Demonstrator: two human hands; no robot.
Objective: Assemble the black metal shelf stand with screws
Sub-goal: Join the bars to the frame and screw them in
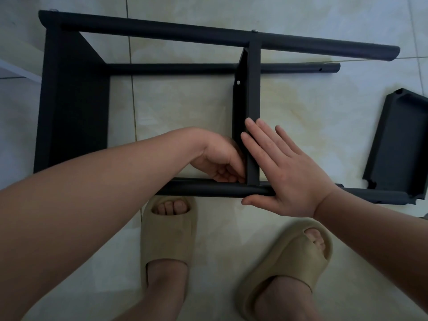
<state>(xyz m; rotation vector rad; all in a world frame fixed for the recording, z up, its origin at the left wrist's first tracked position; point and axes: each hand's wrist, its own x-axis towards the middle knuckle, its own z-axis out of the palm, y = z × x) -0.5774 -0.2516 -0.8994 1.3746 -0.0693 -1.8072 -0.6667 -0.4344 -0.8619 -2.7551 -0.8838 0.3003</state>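
Observation:
The black metal shelf stand (pixel 74 100) lies on its side on the tiled floor, with round poles running left to right. A narrow middle shelf panel (pixel 251 89) stands between the far pole (pixel 208 33) and the near pole (pixel 208 189). My right hand (pixel 284 172) lies flat with straight fingers against the panel's right face and the near pole. My left hand (pixel 220 158) is curled at the inner corner where panel meets near pole; what its fingertips pinch is hidden. A screw head (pixel 238 82) shows on the panel.
A loose black shelf panel (pixel 403 140) lies on the floor at the right, touching the near pole's end. My feet in beige slippers (pixel 169 237) stand just in front of the near pole. A white edge shows at far left.

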